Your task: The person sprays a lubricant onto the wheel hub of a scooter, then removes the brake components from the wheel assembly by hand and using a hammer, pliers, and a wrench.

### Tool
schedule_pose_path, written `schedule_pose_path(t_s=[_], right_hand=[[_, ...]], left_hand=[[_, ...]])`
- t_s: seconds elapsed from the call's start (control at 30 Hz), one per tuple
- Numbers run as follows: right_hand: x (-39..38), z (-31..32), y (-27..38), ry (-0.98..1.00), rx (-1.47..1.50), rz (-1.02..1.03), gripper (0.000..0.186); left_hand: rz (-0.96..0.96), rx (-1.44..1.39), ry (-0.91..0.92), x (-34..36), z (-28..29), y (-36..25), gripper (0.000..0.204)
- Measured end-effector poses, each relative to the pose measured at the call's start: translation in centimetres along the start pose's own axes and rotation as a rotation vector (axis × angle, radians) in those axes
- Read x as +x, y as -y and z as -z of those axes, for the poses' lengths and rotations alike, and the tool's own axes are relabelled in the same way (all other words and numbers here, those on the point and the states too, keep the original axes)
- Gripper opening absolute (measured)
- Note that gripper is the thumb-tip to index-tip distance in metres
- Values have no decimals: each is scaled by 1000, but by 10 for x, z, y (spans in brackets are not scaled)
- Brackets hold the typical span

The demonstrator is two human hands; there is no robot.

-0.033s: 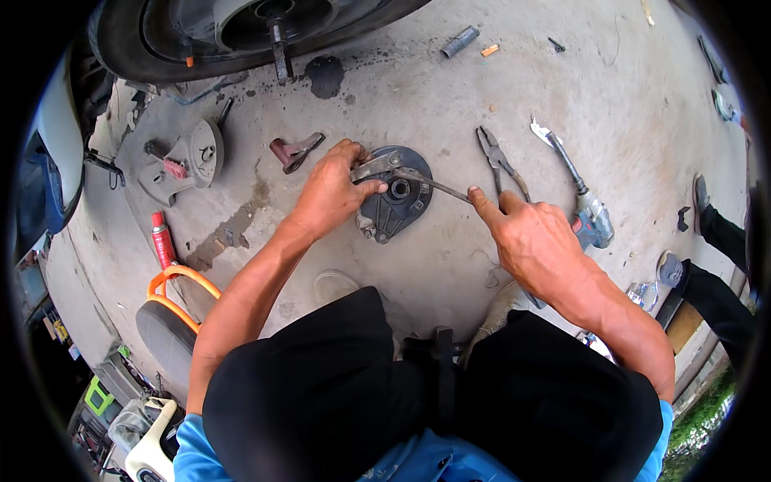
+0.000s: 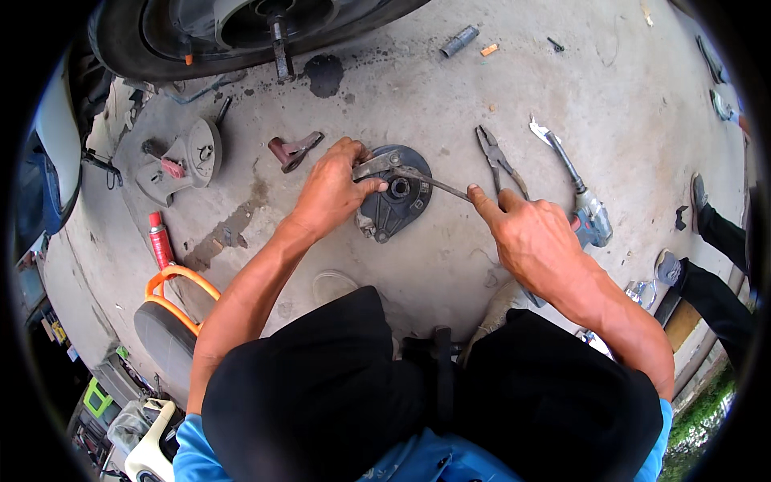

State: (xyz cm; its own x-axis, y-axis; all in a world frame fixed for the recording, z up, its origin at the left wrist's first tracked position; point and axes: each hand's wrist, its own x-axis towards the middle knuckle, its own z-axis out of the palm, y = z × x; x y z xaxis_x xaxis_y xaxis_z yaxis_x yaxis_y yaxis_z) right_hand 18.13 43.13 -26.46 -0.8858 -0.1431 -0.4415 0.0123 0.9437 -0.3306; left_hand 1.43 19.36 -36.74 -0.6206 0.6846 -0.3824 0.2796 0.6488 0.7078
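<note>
A round black brake backing plate [image 2: 411, 210] lies on the concrete floor in front of me. Its grey metal lever arm [image 2: 374, 167] is pinched between the thumb and fingers of my left hand [image 2: 333, 189]. My right hand [image 2: 534, 237] is closed around a thin metal rod tool [image 2: 450, 189], index finger stretched along it. The tool's flattened tip meets the lever's clamp end near the plate's top; its handle end is hidden in my palm. Just beyond my right hand lie pliers [image 2: 495, 157], handles partly covered. A cordless impact wrench [image 2: 593, 223] with a long extension lies right of that hand.
A wheel with an axle [image 2: 279, 48] stands at the far left. Brown brake shoe-like part [image 2: 295, 151], white plastic cover [image 2: 201, 153], red spray can [image 2: 160, 241] and orange-framed stool [image 2: 186, 273] are left. A socket [image 2: 459, 42] lies far off. Another person's feet [image 2: 669, 267] are right.
</note>
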Motion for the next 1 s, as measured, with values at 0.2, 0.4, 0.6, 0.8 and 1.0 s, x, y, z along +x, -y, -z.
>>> schedule_pose_path(t_s=[0.2,0.4,0.6,0.8,1.0], right_hand=[[-1,-18,2,-9,32,-52,64],[1,-40,-1,-35,130,-32,65],[0,-76,-26,-147,145,25,66],[4,-119,-27,-221,163,49,70],[4,-88,-12,-195,216,-4,68]], left_hand=[[99,107,-92,-11,-2,-9,46],[305,-11,21,-7,8,3,49],[264,-2,-16,-6,0,-3,48],[343,68,-17,-7,2,4,44],[308,90,-133,-16,0,0,45]])
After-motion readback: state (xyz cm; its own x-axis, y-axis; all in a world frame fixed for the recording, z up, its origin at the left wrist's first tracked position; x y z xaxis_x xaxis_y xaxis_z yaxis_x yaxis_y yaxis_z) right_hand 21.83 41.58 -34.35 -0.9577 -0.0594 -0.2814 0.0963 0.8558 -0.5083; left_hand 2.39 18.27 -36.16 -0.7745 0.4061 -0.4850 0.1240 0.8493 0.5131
